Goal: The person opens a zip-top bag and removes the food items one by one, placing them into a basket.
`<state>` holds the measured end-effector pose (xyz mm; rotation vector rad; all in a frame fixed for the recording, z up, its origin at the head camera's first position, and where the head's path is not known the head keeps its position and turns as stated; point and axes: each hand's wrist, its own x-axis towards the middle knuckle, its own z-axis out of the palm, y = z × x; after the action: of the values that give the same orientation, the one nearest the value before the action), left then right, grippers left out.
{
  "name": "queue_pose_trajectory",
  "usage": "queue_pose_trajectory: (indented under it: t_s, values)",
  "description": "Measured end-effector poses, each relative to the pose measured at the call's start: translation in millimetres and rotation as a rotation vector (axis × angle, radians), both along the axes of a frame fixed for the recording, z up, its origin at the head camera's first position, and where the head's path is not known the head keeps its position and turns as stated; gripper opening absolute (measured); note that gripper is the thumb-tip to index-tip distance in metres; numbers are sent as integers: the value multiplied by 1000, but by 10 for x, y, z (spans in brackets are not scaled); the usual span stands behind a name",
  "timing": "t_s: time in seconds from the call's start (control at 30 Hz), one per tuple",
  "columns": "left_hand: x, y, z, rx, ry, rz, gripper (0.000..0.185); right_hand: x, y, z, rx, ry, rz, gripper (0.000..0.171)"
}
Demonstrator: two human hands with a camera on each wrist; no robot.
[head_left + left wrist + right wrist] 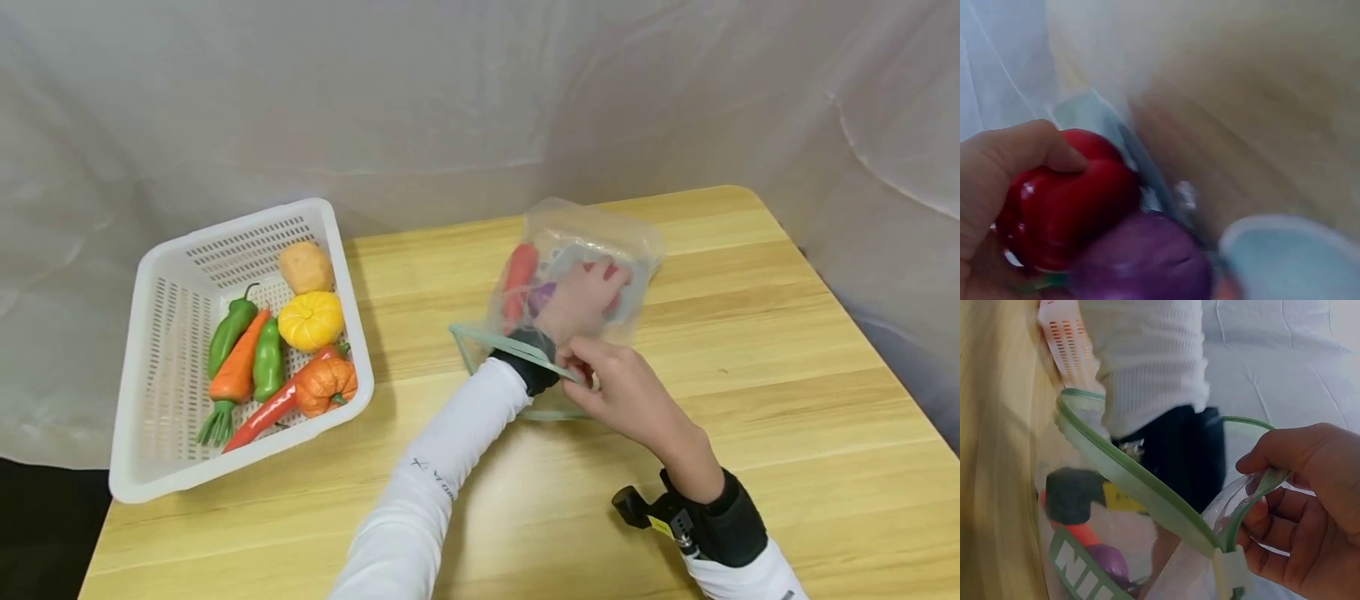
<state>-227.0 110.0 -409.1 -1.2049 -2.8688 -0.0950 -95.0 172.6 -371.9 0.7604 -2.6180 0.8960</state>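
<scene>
A clear zip bag with green edging lies on the table, its mouth towards me. My left hand reaches inside it up to the wrist band and grips a red bell pepper, thumb across its top. Beside the pepper sits a rounded purple vegetable, and a long red vegetable lies along the bag's left side. At the mouth, my right hand pinches the green zip edge between thumb and fingers, close to the pale slider. The mouth is spread around the left wrist.
To the left stands a white perforated basket of vegetables: a carrot, green peppers, a long red pepper, small pumpkins and a potato. A grey-white curtain hangs behind the wooden table.
</scene>
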Motion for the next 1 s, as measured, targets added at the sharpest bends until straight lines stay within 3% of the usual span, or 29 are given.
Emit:
queue_pose_trajectory:
  t_s: [0.13,0.27,0.33,0.4,0.5,0.63,0.7,0.77,0.83,0.87,0.9,0.93,1.0]
  values:
    - [132,54,21,-128,34,-15,40,3,6,8,9,8,-34,18]
    - [231,115,98,-296,-60,27,48,-4,11,20,12,21,-54,18]
    - [278,129,122,-333,-124,44,50,-6,15,24,8,22,-56,18]
    - [329,108,112,-337,-140,46,53,-6,20,28,11,19,-57,18]
    - [438,19,61,-285,-97,47,57,-1,28,36,15,1,-79,17]
    - [644,-143,94,-376,83,12,53,1,42,46,27,-26,-118,16]
    - [694,-175,90,-442,122,-2,46,1,47,51,33,-30,-127,16]
    - [662,-162,-25,-504,118,-14,38,0,50,52,38,-31,-130,16]
    - [528,-160,-414,-521,218,-116,26,-2,52,53,39,-26,-130,17]
    - [483,-168,-537,-522,182,-126,25,-3,51,53,39,-21,-128,18]
    - [432,-203,-714,-462,190,-155,24,-4,50,52,38,-17,-125,18]
    - [409,-240,-784,-419,167,-168,22,-5,50,50,38,-16,-124,18]
    - [425,-360,-759,-294,109,-183,18,-6,51,49,34,-14,-120,19]
